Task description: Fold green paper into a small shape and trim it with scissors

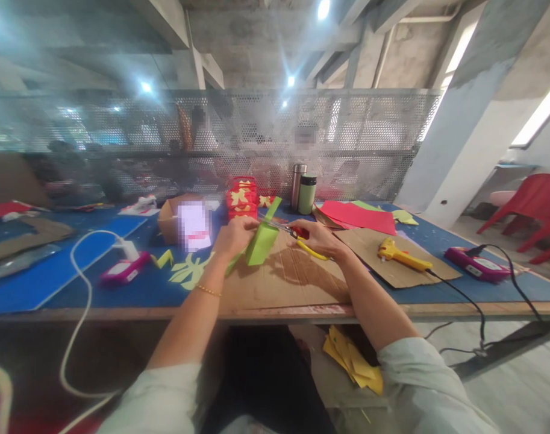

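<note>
A green paper piece (262, 243), folded into a box-like shape with a strip rising from its top, is pinched at its left side by my left hand (239, 236). My right hand (314, 239) is closed round scissors (317, 250) with yellow and red on the handles. The scissor blades point left and meet the top of the green paper; whether they are parted is too small to tell. Both hands are above a brown cardboard sheet (293, 283) on the blue table.
Red boxes (242, 198) and two bottles (307, 194) stand behind the hands. To the right, a yellow glue gun (403, 256) lies on cardboard near red paper (360, 216). Yellow-green cutouts (188, 271) and a purple power strip (126, 269) lie left.
</note>
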`<state>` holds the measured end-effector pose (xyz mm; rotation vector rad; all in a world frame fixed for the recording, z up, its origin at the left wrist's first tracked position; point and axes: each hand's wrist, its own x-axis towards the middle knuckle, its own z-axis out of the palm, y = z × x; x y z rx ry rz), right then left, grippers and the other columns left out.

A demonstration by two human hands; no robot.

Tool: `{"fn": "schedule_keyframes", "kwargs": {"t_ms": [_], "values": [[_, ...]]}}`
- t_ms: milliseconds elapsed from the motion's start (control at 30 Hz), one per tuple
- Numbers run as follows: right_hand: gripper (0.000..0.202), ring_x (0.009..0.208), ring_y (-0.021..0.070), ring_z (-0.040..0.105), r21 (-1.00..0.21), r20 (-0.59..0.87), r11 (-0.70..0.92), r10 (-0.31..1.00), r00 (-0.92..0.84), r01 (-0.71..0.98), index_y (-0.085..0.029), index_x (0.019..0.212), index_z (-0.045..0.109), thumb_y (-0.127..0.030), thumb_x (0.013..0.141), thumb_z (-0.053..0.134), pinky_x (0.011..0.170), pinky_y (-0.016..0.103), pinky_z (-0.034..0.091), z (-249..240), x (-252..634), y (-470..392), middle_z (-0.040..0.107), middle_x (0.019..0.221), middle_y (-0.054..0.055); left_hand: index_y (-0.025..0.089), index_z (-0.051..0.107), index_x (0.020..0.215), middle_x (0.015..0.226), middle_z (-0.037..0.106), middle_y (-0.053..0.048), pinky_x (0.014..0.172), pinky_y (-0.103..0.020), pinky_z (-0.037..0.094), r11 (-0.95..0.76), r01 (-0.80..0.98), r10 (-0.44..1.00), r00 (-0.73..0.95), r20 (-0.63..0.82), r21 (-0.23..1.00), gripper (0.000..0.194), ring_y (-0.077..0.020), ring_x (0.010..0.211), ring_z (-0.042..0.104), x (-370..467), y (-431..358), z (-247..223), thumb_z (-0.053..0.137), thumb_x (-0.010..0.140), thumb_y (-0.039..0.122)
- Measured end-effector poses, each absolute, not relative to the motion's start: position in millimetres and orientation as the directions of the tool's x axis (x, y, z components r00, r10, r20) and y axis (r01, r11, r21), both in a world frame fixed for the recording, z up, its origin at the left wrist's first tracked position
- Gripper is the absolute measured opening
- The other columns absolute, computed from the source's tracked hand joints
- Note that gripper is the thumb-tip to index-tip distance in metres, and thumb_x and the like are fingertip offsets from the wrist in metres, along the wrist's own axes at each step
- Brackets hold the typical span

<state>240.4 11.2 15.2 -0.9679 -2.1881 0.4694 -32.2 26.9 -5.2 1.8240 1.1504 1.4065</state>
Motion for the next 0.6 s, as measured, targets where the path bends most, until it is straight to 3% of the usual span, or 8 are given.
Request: {"fn": "schedule_keyframes", "kwargs": {"t_ms": [433, 600], "values": [[0.057, 0.067, 0.0143, 0.044, -0.611, 0.463, 0.644, 0.762, -0.453, 0.461, -0.02, 0.117, 0.08, -0.055, 0.072, 0.083, 0.062, 0.026, 0.034, 11.3, 241.0, 14.2, 0.055, 0.073, -0.002, 0.019, 0.083, 0.08, 0.077, 0.08, -0.005, 0.065, -0.028, 0.055, -0.478, 0.364, 0.869, 0.064, 0.491, 0.799, 0.013, -0.0246, 0.074, 0.074, -35.6, 33.6, -9.0, 0.083, 0.068, 0.024], [0.056, 0.069, 0.0145, 0.046, -0.631, 0.461, 0.646, 0.758, -0.462, 0.43, -0.02, 0.118, 0.081, -0.054, 0.072, 0.083, 0.063, 0.026, 0.036, 9.8, 241.0, 15.5, 0.063, 0.079, 0.0, 0.02, 0.084, 0.081, 0.078, 0.08, -0.006, 0.066, -0.028, 0.056, -0.493, 0.37, 0.861, 0.073, 0.504, 0.788, 0.014, -0.0251, 0.075, 0.074, -35.8, 32.7, -8.1, 0.082, 0.069, 0.025]]}}
